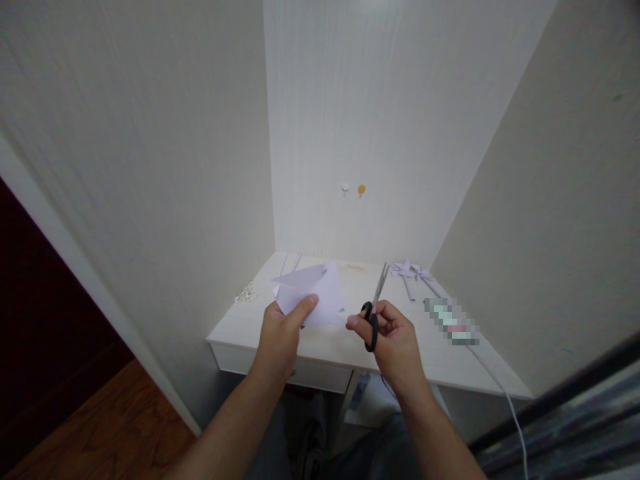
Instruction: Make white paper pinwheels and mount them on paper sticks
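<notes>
Head camera: left fingers (pixel 309 305) pinch folded paper (pixel 329 290), right fingers (pixel 357 325) grip scissors (pixel 375 323) over counter (pixel 350 350); drawer (pixel 320 378) hides its contents.

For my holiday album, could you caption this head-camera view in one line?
Left hand gripping white paper, right hand holding black-handled scissors, above a white desk.

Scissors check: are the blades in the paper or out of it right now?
Out: the scissors in the right hand point away from the person, and tabletop shows between their blades and the paper.
</notes>
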Motion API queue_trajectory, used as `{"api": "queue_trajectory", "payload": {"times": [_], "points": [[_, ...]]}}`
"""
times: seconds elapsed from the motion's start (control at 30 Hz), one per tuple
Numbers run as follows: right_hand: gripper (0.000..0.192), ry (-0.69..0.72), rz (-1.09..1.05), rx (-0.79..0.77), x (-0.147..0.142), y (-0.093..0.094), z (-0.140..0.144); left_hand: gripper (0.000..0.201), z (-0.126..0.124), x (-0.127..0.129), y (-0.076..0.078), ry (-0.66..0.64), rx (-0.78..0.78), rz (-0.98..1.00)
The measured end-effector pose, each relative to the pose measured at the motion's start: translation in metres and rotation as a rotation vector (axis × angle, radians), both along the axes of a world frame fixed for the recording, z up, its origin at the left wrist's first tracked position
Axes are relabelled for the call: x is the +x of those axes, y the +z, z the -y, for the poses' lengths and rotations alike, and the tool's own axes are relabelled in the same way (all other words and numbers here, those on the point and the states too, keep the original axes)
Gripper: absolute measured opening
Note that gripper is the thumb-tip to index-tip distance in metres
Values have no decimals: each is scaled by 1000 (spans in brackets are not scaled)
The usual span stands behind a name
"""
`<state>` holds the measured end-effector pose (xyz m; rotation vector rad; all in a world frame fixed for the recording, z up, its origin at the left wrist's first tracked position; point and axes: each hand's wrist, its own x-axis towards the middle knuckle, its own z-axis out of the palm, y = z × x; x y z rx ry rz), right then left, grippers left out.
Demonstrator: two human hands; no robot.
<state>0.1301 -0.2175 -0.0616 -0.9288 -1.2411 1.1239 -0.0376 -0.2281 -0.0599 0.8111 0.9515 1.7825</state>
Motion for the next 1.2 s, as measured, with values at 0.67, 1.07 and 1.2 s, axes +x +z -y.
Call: {"api": "queue_trajectory", "payload": {"times": [0.67, 1.07, 1.2], "points": [[34, 201, 475, -39, 23, -15, 23, 62, 18, 4, 31, 59, 66, 163], [37, 180, 432, -48, 20, -9, 23, 61, 17, 5, 29, 50, 56, 162], [38, 174, 442, -42, 20, -11, 23, 62, 17, 5, 30, 49, 52, 164]]}}
